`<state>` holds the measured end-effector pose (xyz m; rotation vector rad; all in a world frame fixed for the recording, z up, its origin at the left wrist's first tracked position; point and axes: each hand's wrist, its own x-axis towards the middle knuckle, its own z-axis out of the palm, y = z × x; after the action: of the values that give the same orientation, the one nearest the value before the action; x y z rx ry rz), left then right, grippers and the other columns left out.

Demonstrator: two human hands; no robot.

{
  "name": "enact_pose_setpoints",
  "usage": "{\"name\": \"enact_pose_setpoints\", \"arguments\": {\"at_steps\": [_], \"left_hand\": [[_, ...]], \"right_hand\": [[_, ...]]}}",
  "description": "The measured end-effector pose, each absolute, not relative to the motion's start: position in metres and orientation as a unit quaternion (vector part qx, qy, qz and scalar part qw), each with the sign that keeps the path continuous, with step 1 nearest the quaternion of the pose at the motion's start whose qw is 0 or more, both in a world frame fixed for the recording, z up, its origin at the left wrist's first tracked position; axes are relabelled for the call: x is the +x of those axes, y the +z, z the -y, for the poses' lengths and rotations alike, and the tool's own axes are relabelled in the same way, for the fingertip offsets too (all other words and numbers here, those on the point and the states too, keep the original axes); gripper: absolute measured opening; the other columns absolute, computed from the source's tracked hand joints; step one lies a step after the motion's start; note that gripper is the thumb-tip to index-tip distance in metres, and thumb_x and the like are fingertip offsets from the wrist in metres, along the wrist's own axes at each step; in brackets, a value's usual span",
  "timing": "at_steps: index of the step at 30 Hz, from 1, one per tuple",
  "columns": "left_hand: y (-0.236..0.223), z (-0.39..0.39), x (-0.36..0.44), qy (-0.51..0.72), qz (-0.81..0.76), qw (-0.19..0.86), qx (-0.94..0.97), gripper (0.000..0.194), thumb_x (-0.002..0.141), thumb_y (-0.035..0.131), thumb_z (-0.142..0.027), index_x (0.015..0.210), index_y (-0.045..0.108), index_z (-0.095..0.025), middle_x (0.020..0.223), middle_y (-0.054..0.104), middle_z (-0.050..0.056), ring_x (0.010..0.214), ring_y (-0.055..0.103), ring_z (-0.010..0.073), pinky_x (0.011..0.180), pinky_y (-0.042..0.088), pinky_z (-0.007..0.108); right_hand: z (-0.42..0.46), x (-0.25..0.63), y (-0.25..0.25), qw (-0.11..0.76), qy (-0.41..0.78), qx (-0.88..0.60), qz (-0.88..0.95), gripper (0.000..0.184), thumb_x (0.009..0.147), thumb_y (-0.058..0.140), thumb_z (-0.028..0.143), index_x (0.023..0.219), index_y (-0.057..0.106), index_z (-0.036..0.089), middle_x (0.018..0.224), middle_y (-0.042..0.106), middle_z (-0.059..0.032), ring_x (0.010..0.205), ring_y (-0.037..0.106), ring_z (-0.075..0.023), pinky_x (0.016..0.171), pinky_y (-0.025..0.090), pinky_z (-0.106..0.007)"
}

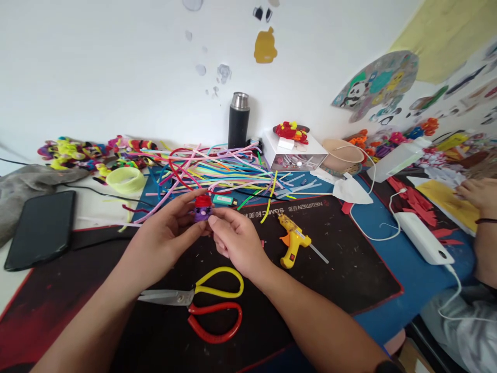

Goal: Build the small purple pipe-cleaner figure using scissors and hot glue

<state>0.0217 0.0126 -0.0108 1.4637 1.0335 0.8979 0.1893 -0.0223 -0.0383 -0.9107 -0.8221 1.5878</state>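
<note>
Both my hands are together above the dark mat, around a small figure with a red top and a purple, fuzzy-looking body. My left hand grips it between thumb and fingers. From the other side, my right hand has its fingers curled, with thumb and fingertip pinched at the figure's right edge. Below them lie scissors with one yellow and one red handle. A yellow glue gun with a clear glue stick in its back rests to the right of my right hand.
Behind my hands are a heap of coloured pipe cleaners, a black thermos and a white box. A phone lies at left. At right are a white power bank with cables and another person's hand.
</note>
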Motion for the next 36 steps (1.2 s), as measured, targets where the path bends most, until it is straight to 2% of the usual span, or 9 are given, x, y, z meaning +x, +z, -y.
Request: {"name": "enact_pose_setpoints", "arguments": {"at_steps": [5, 12, 17, 24, 31, 36], "left_hand": [[-0.0082, -0.0134, 0.0199, 0.396, -0.441, 0.53, 0.607, 0.075, 0.088, 0.09, -0.05, 0.155, 0.068, -0.026, 0.138, 0.083, 0.012, 0.12, 0.083, 0.0327, 0.103, 0.071, 0.044], [-0.0062, -0.0123, 0.0212, 0.395, -0.451, 0.502, 0.623, 0.074, 0.088, 0.089, -0.053, 0.154, 0.07, -0.024, 0.131, 0.085, 0.012, 0.116, 0.082, 0.0314, 0.1, 0.071, 0.044], [-0.0098, -0.0131, 0.0222, 0.391, -0.448, 0.51, 0.622, 0.074, 0.088, 0.089, -0.054, 0.153, 0.07, -0.024, 0.141, 0.082, 0.013, 0.12, 0.081, 0.0325, 0.101, 0.071, 0.043], [-0.0139, -0.0132, 0.0207, 0.386, -0.44, 0.52, 0.623, 0.076, 0.09, 0.089, -0.06, 0.154, 0.069, -0.025, 0.135, 0.085, 0.013, 0.122, 0.081, 0.0334, 0.105, 0.07, 0.047], [-0.0069, -0.0118, 0.0239, 0.389, -0.453, 0.51, 0.619, 0.081, 0.082, 0.094, -0.065, 0.15, 0.073, -0.027, 0.13, 0.086, 0.011, 0.118, 0.083, 0.0348, 0.101, 0.071, 0.046], [-0.0104, -0.0117, 0.0222, 0.385, -0.447, 0.51, 0.626, 0.076, 0.088, 0.09, -0.061, 0.152, 0.071, -0.026, 0.132, 0.086, 0.011, 0.119, 0.082, 0.0332, 0.102, 0.07, 0.045]], "right_hand": [[0.0221, 0.1897, -0.0365, 0.541, 0.657, -0.386, 0.356, 0.043, 0.089, 0.085, 0.057, 0.107, 0.068, 0.022, 0.054, 0.043, 0.0146, 0.044, 0.03, -0.0075, 0.043, 0.02, -0.025], [0.022, 0.1897, -0.0392, 0.548, 0.655, -0.383, 0.35, 0.046, 0.088, 0.087, 0.06, 0.105, 0.067, 0.022, 0.054, 0.042, 0.0146, 0.045, 0.031, -0.0074, 0.043, 0.021, -0.024], [0.0201, 0.189, -0.0389, 0.553, 0.654, -0.382, 0.347, 0.045, 0.086, 0.088, 0.059, 0.102, 0.066, 0.022, 0.054, 0.043, 0.0152, 0.043, 0.029, -0.0065, 0.042, 0.022, -0.024], [0.0218, 0.1897, -0.0391, 0.555, 0.642, -0.391, 0.356, 0.048, 0.086, 0.088, 0.061, 0.104, 0.067, 0.022, 0.056, 0.045, 0.0143, 0.043, 0.03, -0.0069, 0.042, 0.021, -0.025], [0.0239, 0.1898, -0.0374, 0.555, 0.629, -0.399, 0.371, 0.046, 0.089, 0.086, 0.061, 0.106, 0.067, 0.023, 0.059, 0.046, 0.0135, 0.044, 0.032, -0.0069, 0.044, 0.023, -0.026], [0.0237, 0.1905, -0.0404, 0.558, 0.625, -0.398, 0.373, 0.046, 0.09, 0.087, 0.06, 0.107, 0.069, 0.022, 0.059, 0.046, 0.0134, 0.044, 0.033, -0.0076, 0.044, 0.025, -0.026]]}}
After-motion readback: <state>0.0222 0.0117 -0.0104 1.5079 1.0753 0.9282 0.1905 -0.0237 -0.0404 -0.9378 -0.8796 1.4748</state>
